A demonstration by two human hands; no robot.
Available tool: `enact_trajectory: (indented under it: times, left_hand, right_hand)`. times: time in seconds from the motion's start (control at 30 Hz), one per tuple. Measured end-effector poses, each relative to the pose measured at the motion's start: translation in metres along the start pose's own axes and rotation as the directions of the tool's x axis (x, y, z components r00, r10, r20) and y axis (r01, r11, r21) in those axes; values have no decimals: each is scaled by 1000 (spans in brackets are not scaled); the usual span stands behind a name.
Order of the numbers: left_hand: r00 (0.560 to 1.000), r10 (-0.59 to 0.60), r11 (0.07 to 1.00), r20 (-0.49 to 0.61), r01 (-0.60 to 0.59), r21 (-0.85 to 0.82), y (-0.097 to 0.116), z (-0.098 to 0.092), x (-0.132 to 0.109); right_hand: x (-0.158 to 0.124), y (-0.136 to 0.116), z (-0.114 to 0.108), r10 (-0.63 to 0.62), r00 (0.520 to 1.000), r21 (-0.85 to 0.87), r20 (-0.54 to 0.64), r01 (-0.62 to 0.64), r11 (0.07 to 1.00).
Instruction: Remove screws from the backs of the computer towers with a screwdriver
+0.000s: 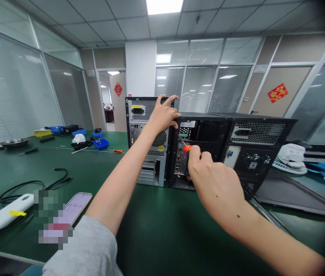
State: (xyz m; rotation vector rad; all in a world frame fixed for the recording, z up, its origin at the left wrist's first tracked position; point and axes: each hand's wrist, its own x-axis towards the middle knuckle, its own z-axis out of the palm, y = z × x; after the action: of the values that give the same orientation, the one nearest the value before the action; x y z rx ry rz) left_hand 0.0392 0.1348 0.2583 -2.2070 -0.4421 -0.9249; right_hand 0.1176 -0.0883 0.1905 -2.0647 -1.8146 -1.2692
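My right hand is closed around a screwdriver with an orange-red handle. Its thin shaft slants up and left toward the gap between two computer cases, and I cannot make out exactly where the tip rests. With fingers spread, my left hand lies against the upper right edge of the left computer case, which shows its back panel and power socket. Just right of that edge is the middle computer case, with an opening in its back and a column of ports. My right hand partly hides its lower half.
A third computer case stands close on the right, beside a dark flat panel. On the green table lie a phone, a white power strip, black cables, an orange-handled tool and blue trays.
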Motion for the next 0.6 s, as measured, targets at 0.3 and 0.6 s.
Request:
enact_trajectory:
  times: [0.3,0.6]
  left_hand:
    - [998,-33,999,55,33,-3,1,-2,1]
    - [1000,-22,1000,10,22,-12,0,0,-1]
  right_hand:
    - [-4,-3,11,15,985,-11,-173,-17,1000]
    - [-4,-3,12,34,964,-25,-265,-42,999]
